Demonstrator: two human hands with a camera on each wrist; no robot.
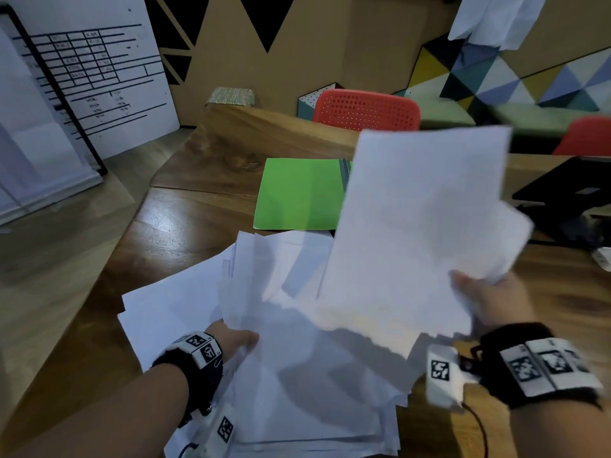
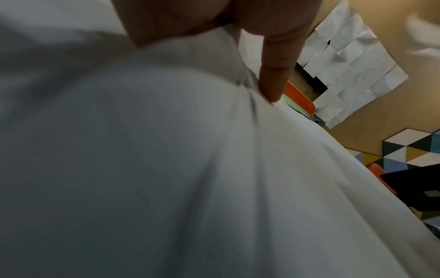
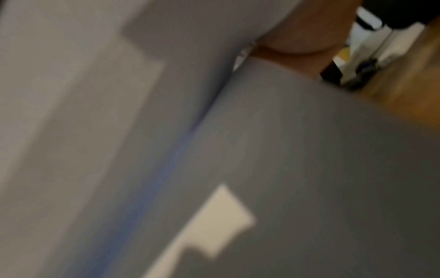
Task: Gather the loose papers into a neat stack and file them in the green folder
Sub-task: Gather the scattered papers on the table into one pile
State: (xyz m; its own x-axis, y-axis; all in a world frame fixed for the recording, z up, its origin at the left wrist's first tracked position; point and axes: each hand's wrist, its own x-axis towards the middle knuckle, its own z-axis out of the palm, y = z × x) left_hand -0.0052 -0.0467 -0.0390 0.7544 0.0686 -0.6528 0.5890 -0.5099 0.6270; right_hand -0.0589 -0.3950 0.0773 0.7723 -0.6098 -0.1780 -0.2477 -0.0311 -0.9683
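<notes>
Loose white papers (image 1: 297, 375) lie fanned in a messy pile on the wooden table (image 1: 185, 233) in front of me. My right hand (image 1: 486, 295) grips a bunch of sheets (image 1: 420, 226) and holds them raised and tilted above the pile. My left hand (image 1: 238, 338) is tucked into the pile's left side, its fingers hidden under the sheets; in the left wrist view a finger (image 2: 276, 75) presses into the white paper (image 2: 190, 169). The green folder (image 1: 297, 193) lies flat just beyond the pile, its right part covered by the raised sheets. The right wrist view is blurred paper (image 3: 214, 150).
A black laptop-like object (image 1: 568, 193) sits at the table's right. Red chairs (image 1: 367, 109) stand behind the table's far edge. A large white board with a printed table (image 1: 89, 71) leans at the left.
</notes>
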